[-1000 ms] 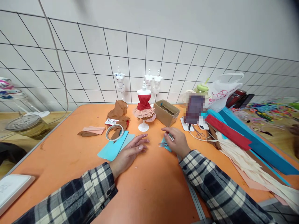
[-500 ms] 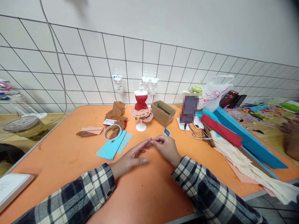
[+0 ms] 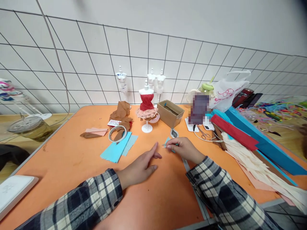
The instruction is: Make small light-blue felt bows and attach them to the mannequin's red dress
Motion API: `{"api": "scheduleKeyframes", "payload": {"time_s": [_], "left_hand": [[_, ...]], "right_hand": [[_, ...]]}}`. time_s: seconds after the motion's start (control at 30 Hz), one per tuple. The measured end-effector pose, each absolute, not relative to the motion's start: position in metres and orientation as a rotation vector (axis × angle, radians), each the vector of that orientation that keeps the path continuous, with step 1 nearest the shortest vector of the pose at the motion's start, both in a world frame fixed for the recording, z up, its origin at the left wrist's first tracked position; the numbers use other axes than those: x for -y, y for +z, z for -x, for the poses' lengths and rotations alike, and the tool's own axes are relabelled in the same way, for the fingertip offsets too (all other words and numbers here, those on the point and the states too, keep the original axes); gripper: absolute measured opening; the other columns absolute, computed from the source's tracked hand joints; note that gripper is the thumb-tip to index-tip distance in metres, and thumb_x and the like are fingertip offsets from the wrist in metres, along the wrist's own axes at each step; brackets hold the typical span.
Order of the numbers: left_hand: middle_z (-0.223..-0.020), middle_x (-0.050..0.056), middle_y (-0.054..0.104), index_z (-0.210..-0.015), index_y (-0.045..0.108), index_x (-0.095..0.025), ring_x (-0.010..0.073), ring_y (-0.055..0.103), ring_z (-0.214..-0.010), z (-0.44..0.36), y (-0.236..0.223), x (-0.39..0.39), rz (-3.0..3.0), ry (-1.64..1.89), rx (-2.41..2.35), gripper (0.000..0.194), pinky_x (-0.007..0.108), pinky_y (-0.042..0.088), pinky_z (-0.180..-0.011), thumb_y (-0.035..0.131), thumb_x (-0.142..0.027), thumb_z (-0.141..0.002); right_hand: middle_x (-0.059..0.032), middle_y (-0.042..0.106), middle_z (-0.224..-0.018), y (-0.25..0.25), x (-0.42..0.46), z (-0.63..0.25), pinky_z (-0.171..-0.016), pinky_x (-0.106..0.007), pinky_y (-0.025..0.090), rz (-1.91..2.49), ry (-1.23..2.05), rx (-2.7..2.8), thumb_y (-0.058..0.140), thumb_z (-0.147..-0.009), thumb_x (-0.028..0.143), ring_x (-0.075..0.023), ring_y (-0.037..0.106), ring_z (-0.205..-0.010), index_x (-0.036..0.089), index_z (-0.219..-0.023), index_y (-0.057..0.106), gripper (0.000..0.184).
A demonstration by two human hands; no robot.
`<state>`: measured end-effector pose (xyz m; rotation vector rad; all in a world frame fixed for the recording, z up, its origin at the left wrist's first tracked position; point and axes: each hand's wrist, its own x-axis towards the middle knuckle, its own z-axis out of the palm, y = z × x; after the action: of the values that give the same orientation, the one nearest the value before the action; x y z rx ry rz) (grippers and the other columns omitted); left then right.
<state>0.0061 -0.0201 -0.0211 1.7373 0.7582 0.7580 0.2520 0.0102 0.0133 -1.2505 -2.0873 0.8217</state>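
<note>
My left hand [image 3: 141, 166] rests over the orange table [image 3: 134, 207], fingers stretched out, thumb apart, nothing in it. To its right, my right hand [image 3: 185, 149] is closed in a pinch. A thin pale bit shows at its fingertips, too small to name. Under those fingertips is a small blue paper piece [image 3: 167, 140]; I cannot tell whether the fingers touch it. Beyond the hands stands a small white dress form [image 3: 146, 91] wearing a red bodice [image 3: 146, 102] and a ruffled pink skirt [image 3: 146, 113]. Left of my left hand lies folded blue paper [image 3: 115, 150].
A tape roll [image 3: 110, 135] lies by crumpled brown paper [image 3: 118, 111]. An open cardboard box [image 3: 169, 118] stands behind my right hand. Scissors [image 3: 205, 135], a cable, a pixelated device [image 3: 199, 108] and long paper strips [image 3: 244, 156] fill the right side. Several bare white forms [image 3: 122, 78] stand behind.
My hands, whose fingertips met before, are now apart. The right hand has moved right with its pinch kept, and the small blue paper piece has come into sight. The view has shifted slightly.
</note>
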Motion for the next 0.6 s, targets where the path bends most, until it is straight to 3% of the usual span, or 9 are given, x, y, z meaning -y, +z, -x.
{"api": "scheduleKeyframes", "payload": {"time_s": [0.1, 0.3, 0.47, 0.6], "left_hand": [[-0.116, 0.010, 0.063, -0.151, 0.026, -0.030, 0.0231, 0.058, -0.101, -0.005, -0.020, 0.017, -1.767, 0.796, -0.878, 0.073, 0.041, 0.042, -0.095, 0.060, -0.023, -0.087], [-0.117, 0.013, 0.064, -0.135, 0.054, -0.027, 0.0315, 0.053, -0.108, -0.017, -0.007, 0.016, -2.222, 0.772, -0.829, 0.047, 0.047, 0.037, -0.095, 0.056, -0.022, -0.088], [-0.134, 0.011, 0.057, -0.114, 0.064, -0.025, 0.0330, 0.050, -0.115, -0.039, -0.007, 0.017, -2.446, 0.795, -0.743, 0.028, 0.048, 0.034, -0.099, 0.053, -0.019, -0.088], [-0.141, 0.011, 0.052, -0.097, 0.061, -0.021, 0.0326, 0.050, -0.112, -0.045, -0.010, 0.017, -2.622, 0.630, -0.835, 0.012, 0.050, 0.037, -0.094, 0.055, -0.023, -0.087]], "right_hand": [[-0.0031, 0.073, -0.080, 0.012, -0.012, -0.266, -0.068, -0.028, 0.048, 1.416, 0.535, 2.072, 0.055, -0.088, 0.027, -0.0177, 0.065, -0.075, 0.021, -0.082, 0.075, 0.021], [-0.0076, 0.075, -0.094, -0.001, -0.009, -0.273, -0.076, -0.035, 0.050, 1.475, 0.179, 2.271, 0.058, -0.089, 0.026, -0.0234, 0.066, -0.087, 0.022, -0.109, 0.072, 0.025], [-0.0074, 0.074, -0.096, -0.004, -0.002, -0.264, -0.076, -0.033, 0.049, 1.464, 0.076, 2.440, 0.059, -0.089, 0.024, -0.0235, 0.065, -0.090, 0.023, -0.116, 0.069, 0.029], [-0.0076, 0.073, -0.102, -0.003, 0.000, -0.261, -0.080, -0.032, 0.047, 1.491, 0.103, 2.501, 0.059, -0.088, 0.023, -0.0224, 0.064, -0.095, 0.022, -0.121, 0.065, 0.033]]}}
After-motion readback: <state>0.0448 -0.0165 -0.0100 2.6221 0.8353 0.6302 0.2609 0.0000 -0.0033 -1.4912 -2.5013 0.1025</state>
